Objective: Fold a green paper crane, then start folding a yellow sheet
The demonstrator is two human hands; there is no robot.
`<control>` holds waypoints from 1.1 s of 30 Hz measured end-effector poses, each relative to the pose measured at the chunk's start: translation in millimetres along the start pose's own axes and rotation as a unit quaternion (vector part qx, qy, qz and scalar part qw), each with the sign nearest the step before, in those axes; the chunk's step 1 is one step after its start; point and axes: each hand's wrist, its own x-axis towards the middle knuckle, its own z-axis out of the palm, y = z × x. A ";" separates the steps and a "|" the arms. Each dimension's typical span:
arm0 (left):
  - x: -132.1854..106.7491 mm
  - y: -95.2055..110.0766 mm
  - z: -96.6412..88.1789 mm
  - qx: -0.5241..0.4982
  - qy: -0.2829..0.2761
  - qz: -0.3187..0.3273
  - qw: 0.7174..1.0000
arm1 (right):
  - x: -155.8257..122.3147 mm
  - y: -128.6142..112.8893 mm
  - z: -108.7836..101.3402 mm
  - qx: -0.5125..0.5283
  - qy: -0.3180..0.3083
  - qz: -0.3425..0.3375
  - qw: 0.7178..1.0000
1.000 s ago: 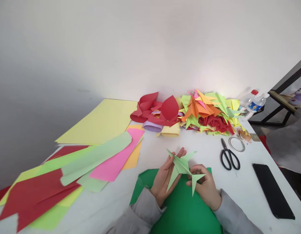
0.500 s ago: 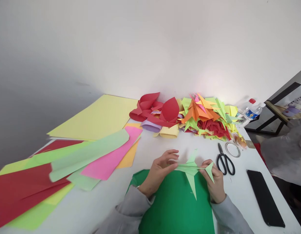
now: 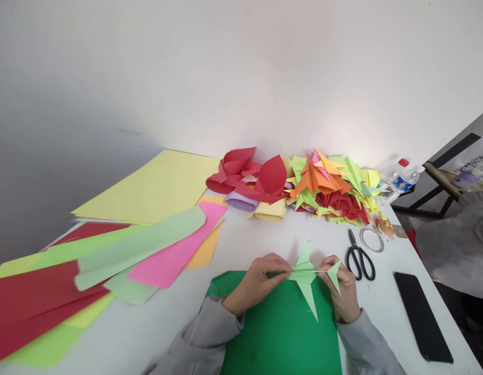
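Observation:
A pale green folded paper plane (image 3: 305, 276) with pointed wings and a small forked tail is held level between my two hands. My left hand (image 3: 260, 281) pinches its left end between thumb and fingers. My right hand (image 3: 343, 291) grips the narrow part by the tail, its fingers curled behind the paper. Below the plane lies a dark green sheet (image 3: 284, 333) at the table's front edge. Just right of my right hand, black-handled scissors (image 3: 359, 258) rest on the white table.
A roll of tape (image 3: 372, 240) lies behind the scissors, a black phone (image 3: 423, 316) to their right. Folded paper pieces (image 3: 323, 182), red paper rolls (image 3: 272, 179) and bottles (image 3: 405, 179) line the wall. Coloured sheets (image 3: 174, 250) spread leftward. Another person's grey sleeve (image 3: 456, 239) shows at right.
My left hand's fingers have closed down onto the paper plane's left end; before, they were raised and spread. My right hand keeps its hold, and the plane stays almost in place.

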 end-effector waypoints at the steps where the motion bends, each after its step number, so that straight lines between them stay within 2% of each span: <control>1: -0.1 -0.9 0.2 0.010 -0.004 -0.001 1.000 | -0.3 0.6 -0.2 0.001 -0.002 0.000 1.000; 6: -2.4 -7.7 -0.4 0.050 -0.018 -0.042 0.998 | 1.6 -2.1 -1.0 0.001 -0.005 -0.011 1.000; 10: -1.2 -5.9 -6.1 -0.021 -0.052 -0.092 0.994 | 4.2 -9.7 -2.3 0.005 -0.036 -0.009 0.999; 12: 1.0 -2.9 -8.1 -0.083 -0.026 -0.109 0.990 | 4.1 -12.2 -2.4 0.011 -0.073 -0.006 0.997; 15: 3.5 -1.4 -6.3 -0.139 0.041 -0.120 0.982 | 2.1 -13.2 0.0 0.020 -0.128 -0.021 0.991; 17: 3.8 -4.0 -2.5 -0.153 0.055 -0.114 0.980 | 0.5 -12.8 2.7 0.018 -0.151 -0.035 0.988; 23: 1.2 -12.4 6.2 -0.069 0.079 -0.076 0.992 | -1.9 -11.6 8.2 0.004 -0.173 -0.048 0.984; 33: 2.2 -2.0 15.2 -0.100 0.121 -0.145 0.977 | -5.2 -11.0 11.0 0.005 -0.213 -0.061 0.975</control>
